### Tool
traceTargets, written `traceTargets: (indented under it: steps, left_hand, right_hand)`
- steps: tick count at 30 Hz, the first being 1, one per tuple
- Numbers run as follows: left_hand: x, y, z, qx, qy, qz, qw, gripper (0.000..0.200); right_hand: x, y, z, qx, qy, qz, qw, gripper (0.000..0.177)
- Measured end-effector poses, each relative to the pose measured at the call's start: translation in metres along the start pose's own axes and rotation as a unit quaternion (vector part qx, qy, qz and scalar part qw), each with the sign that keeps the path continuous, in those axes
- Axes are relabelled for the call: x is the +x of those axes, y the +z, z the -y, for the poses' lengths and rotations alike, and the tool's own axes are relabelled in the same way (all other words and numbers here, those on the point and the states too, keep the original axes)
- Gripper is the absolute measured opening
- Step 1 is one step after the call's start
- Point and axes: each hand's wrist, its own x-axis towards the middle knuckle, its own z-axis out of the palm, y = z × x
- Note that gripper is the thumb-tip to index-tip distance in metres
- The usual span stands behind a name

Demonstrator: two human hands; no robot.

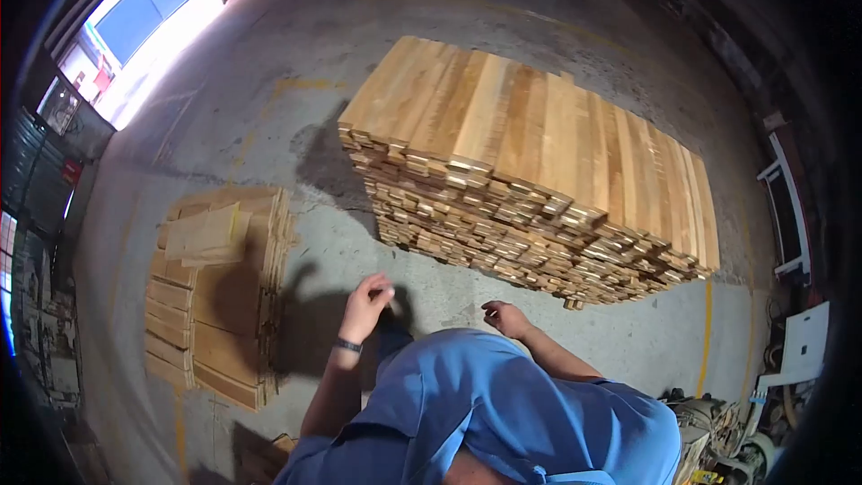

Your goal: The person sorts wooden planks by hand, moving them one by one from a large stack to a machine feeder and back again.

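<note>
My left hand (366,304), a dark band on its wrist, hangs in the air over the floor, between the two piles of wood. Its fingers are loosely bent and slightly apart; a pale spot shows at one fingertip, and I see nothing held. My right hand (507,318) hovers just in front of the big stack of planks (548,139), not touching it, with its fingers loosely bent and no object visible in them. The stack is made of many layers of narrow boards, their ends facing me.
To my left lies a lower pile of flat brown sheets (229,305), with a loose pale sheet (202,235) on top. Yellow lines (708,341) mark the concrete floor. Machinery (736,431) stands at the lower right. A bright doorway (153,31) opens at the far left.
</note>
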Motion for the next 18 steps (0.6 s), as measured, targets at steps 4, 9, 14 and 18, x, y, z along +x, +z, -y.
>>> traceTargets:
  steps: [4,9,14,18]
  left_hand:
    - [0.099,-0.059,0.009,0.034,0.075,0.007,0.997,0.042]
    - [0.214,-0.128,-0.024,-0.148,-0.019,0.036,0.988,0.045]
    - [0.306,-0.155,-0.058,-0.152,-0.055,0.005,0.987,0.053]
    - [0.368,-0.145,-0.049,-0.020,0.009,-0.012,1.000,0.062]
  right_hand:
    - [0.046,0.005,0.038,0.009,0.036,-0.045,0.998,0.039]
    - [0.100,0.008,0.105,0.044,0.059,-0.081,0.994,0.040]
    - [0.129,0.002,0.148,0.068,0.074,-0.104,0.990,0.040]
    - [0.142,-0.007,0.157,0.139,0.086,-0.123,0.979,0.039]
